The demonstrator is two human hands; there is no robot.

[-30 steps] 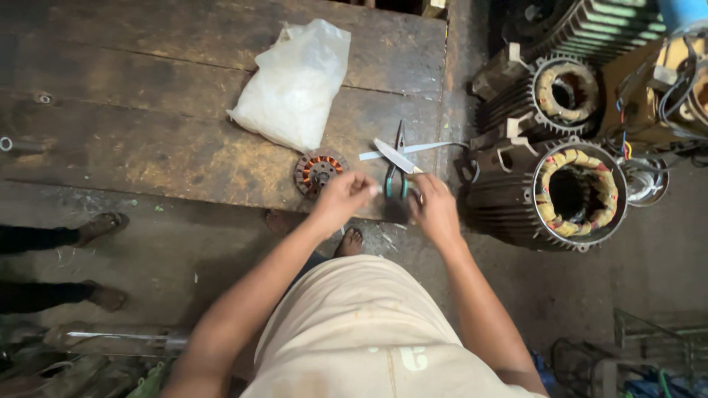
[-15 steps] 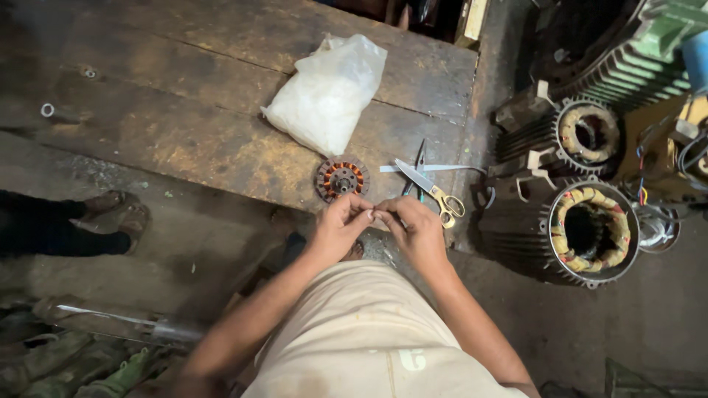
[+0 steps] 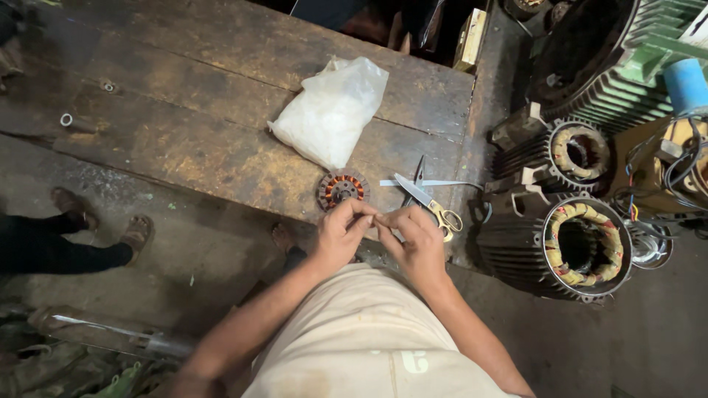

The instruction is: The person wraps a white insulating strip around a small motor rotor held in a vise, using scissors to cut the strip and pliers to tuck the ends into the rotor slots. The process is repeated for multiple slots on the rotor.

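Note:
My left hand (image 3: 341,234) and my right hand (image 3: 414,243) meet fingertip to fingertip at the near edge of a worn wooden bench (image 3: 184,140). Both pinch something very small between them; I cannot make out what it is. Just beyond the left hand lies a small round stator (image 3: 342,189) with copper-coloured windings. Past the right hand lie scissors (image 3: 426,206) with yellow handles, blades open, beside a pale thin strip (image 3: 413,183). A white plastic bag (image 3: 332,110) rests farther back on the bench.
Two large motor stators (image 3: 582,247) (image 3: 574,151) with wound coils stand to the right, with a green ribbed housing (image 3: 627,66) and tangled wires (image 3: 664,177) behind. Another person's sandalled feet (image 3: 96,221) stand at the left. A small washer (image 3: 66,119) lies on the bench.
My hands have drawn back from the scissors toward my body and closed together, fingertips pinching. The view has shifted, so the bench and motors sit higher and closer.

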